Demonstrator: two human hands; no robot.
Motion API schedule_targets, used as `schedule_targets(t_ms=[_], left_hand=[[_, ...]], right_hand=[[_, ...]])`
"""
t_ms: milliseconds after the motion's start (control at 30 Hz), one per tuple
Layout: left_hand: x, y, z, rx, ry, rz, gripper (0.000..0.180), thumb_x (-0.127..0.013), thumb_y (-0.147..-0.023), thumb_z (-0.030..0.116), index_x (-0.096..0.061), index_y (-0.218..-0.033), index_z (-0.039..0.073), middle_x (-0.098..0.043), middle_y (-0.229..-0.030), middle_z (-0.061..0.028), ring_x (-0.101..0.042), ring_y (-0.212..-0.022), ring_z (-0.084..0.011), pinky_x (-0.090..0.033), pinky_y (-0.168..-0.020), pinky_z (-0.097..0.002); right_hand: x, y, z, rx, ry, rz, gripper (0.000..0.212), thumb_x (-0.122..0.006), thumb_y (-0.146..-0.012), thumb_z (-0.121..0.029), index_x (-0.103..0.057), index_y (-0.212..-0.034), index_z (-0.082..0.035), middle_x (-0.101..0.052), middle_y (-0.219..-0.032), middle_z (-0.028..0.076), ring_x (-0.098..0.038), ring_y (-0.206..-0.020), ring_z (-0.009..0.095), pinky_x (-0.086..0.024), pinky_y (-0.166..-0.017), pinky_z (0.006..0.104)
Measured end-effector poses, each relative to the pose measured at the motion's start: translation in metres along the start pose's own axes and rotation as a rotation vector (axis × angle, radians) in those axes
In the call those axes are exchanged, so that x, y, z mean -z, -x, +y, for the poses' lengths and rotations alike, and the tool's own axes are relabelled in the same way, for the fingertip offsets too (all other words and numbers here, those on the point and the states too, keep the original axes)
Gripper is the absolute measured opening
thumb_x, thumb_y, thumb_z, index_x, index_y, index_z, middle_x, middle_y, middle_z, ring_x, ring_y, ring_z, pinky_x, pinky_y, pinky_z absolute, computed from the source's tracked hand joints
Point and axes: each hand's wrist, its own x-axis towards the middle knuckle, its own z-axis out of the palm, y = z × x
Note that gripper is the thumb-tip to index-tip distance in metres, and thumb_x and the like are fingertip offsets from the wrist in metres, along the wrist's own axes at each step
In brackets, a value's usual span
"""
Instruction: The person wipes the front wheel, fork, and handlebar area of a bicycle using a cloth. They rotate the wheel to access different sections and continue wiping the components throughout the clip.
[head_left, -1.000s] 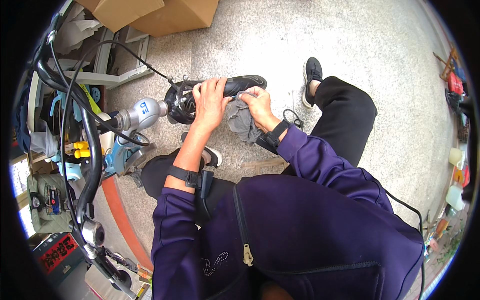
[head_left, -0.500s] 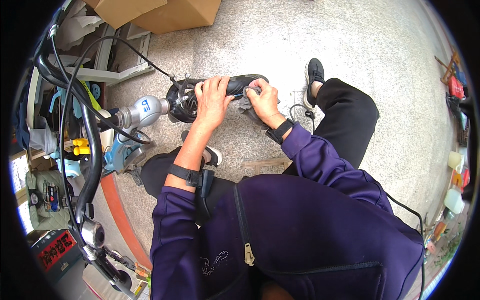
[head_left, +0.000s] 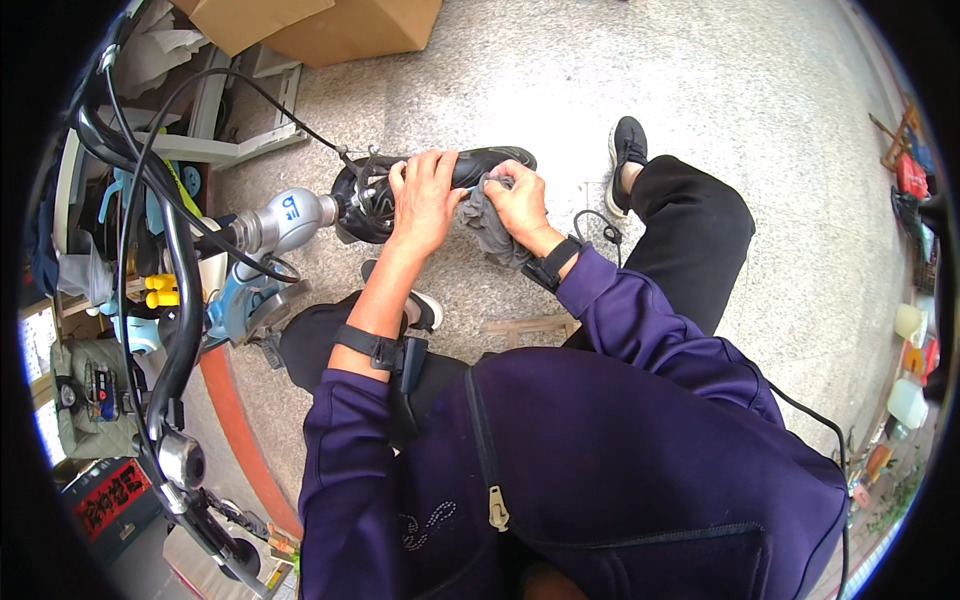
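Note:
A bicycle's front wheel with a black mudguard [head_left: 492, 160] extends to the right from the silver-and-blue head tube [head_left: 295, 220]. Across it lies my left hand [head_left: 424, 205], its fingers curled over the far side and the thumb pointing right. My right hand [head_left: 522, 208] is closed on a crumpled grey cloth [head_left: 490, 235], pinched at the near side of the wheel. A thin bluish strip shows between the cloth and my left thumb; what it is I cannot make out. My palms hide part of the wheel.
The black handlebar [head_left: 185, 300] and its looping cables rise at the left. A cardboard box [head_left: 350, 32] stands at the far side, near a white metal frame [head_left: 240, 150]. My shoe [head_left: 628, 150] rests on the speckled floor, right of the wheel. Assorted items line the right edge.
My right hand has shifted slightly left and toward me, and more of the grey cloth hangs below it. My left hand holds its place.

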Motion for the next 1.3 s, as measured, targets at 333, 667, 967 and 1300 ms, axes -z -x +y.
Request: schedule_targets(t_ms=[333, 667, 967, 1300], left_hand=[[0.005, 0.006, 0.001, -0.052, 0.030, -0.060, 0.062, -0.074, -0.070, 0.014, -0.048, -0.125, 0.008, -0.051, -0.118, -0.0117, -0.047, -0.115, -0.0269, -0.028, -0.099, -0.0472], [0.002, 0.003, -0.001, -0.008, 0.020, -0.019, 0.058, -0.072, -0.072, 0.016, -0.049, -0.124, 0.007, -0.051, -0.118, -0.0127, -0.046, -0.113, -0.0283, -0.027, -0.100, -0.0441], [0.002, 0.003, 0.000, -0.007, 0.015, -0.016, 0.059, -0.072, -0.072, 0.014, -0.048, -0.125, 0.008, -0.051, -0.119, -0.0122, -0.046, -0.114, -0.0286, -0.027, -0.100, -0.0444], [0.004, 0.003, -0.001, -0.026, 0.056, -0.027, 0.060, -0.074, -0.070, 0.014, -0.048, -0.124, 0.007, -0.051, -0.117, -0.0128, -0.047, -0.113, -0.0290, -0.027, -0.100, -0.0464]], right_hand=[[0.017, -0.034, -0.007, 0.195, 0.146, -0.018, 0.009, -0.065, -0.075, -0.008, -0.064, -0.079, -0.001, -0.064, -0.069, 0.004, -0.058, -0.065, 0.010, -0.048, -0.060, 0.0268], [0.027, -0.025, 0.028, -0.298, -0.321, 0.275, 0.010, -0.064, -0.081, -0.010, -0.060, -0.084, -0.001, -0.061, -0.075, 0.003, -0.055, -0.066, 0.011, -0.046, -0.059, 0.0263], [-0.006, -0.002, 0.012, -0.060, -0.065, 0.229, 0.008, -0.061, -0.080, -0.009, -0.056, -0.080, -0.003, -0.058, -0.069, 0.005, -0.053, -0.070, 0.012, -0.046, -0.066, 0.0291], [0.026, -0.016, 0.008, -0.071, -0.108, 0.065, 0.008, -0.066, -0.075, -0.008, -0.062, -0.078, -0.002, -0.064, -0.071, 0.009, -0.059, -0.068, 0.015, -0.048, -0.066, 0.0301]])
